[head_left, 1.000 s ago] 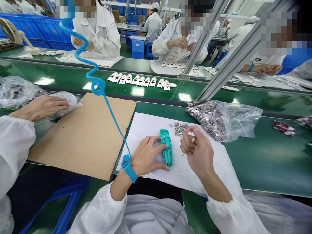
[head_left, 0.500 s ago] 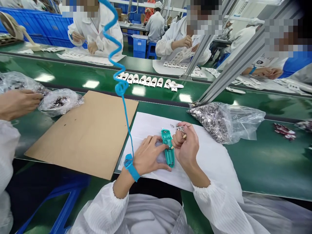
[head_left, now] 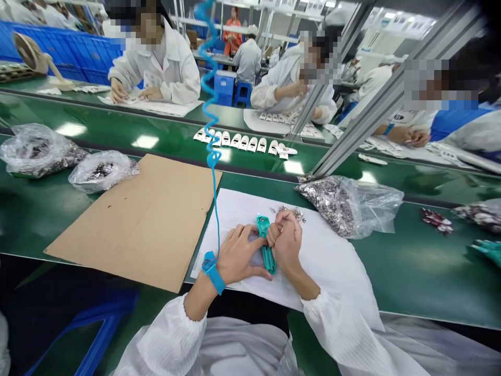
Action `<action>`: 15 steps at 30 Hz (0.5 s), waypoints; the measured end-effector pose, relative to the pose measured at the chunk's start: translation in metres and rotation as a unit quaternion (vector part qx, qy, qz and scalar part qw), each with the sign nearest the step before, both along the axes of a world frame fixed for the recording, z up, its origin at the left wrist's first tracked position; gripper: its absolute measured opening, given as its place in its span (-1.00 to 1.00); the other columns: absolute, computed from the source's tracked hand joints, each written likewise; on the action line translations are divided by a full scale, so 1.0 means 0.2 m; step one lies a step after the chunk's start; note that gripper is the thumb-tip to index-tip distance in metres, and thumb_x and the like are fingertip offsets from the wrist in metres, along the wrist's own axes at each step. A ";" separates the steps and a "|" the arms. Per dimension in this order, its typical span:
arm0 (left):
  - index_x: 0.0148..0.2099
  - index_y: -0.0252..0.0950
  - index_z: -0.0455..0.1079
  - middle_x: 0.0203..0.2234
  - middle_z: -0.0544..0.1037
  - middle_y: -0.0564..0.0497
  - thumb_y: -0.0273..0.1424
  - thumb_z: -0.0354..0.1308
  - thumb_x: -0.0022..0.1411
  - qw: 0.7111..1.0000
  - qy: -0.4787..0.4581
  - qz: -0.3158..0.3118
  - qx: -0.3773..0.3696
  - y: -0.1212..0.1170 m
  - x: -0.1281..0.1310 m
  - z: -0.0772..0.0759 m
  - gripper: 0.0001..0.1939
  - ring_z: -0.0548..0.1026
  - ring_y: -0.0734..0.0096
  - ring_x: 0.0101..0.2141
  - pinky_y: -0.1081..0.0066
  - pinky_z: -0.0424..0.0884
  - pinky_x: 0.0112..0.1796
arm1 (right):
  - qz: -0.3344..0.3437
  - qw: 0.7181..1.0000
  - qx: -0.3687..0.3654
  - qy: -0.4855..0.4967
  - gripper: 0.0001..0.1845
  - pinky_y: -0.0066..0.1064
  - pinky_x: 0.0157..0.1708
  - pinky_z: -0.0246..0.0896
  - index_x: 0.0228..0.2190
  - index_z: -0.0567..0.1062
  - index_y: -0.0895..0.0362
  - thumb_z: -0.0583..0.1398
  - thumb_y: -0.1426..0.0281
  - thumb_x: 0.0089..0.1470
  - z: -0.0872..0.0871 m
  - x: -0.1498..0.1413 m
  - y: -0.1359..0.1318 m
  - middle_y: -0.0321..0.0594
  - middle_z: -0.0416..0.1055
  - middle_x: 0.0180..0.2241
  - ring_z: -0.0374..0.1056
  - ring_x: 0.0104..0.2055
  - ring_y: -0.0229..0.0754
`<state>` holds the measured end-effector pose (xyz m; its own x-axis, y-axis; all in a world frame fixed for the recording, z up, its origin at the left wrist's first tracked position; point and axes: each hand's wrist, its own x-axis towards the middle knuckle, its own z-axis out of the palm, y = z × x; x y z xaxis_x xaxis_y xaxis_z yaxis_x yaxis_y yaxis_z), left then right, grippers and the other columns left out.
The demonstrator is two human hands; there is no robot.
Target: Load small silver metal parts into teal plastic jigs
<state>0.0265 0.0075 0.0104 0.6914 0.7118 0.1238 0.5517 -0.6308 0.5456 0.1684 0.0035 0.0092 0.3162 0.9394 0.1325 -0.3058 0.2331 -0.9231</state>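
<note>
A teal plastic housing [head_left: 268,259], long and hollow, lies on a white sheet [head_left: 332,271]. My left hand [head_left: 239,254] holds it from the left, with the fingertips at its upper edge and the thumb across its middle. Curled into a fist, my right hand [head_left: 287,240] presses against the housing's right side near the middle. A thin tan stick showed in that fist earlier; it is hidden now, and so is the spot under the fingers. Small metal pieces [head_left: 298,214] lie scattered just beyond my right hand.
A bag of metal parts [head_left: 332,203] rests at the right, near a slanted metal post [head_left: 352,125]. Brown cardboard [head_left: 136,224] lies left. A blue coiled cord [head_left: 216,209] runs to my left wristband. White shells [head_left: 243,142] line the belt; co-workers sit across.
My right hand has moved down and left onto the housing, uncovering the metal pieces behind it. The neighbour's hand at the left has left the view. The camera has shifted slightly.
</note>
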 end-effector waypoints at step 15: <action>0.02 -0.18 0.40 -0.10 0.37 -0.09 0.25 0.25 -0.07 0.999 -0.004 0.018 0.028 0.00 0.01 -0.03 -0.24 0.30 0.12 -0.08 0.11 0.36 -0.04 | -0.004 0.999 0.042 0.028 -0.87 -0.58 -0.74 -0.23 -0.38 0.28 0.02 0.13 0.29 0.17 0.06 -0.04 0.00 -0.58 -0.15 -0.73 -0.33 -0.73 -0.35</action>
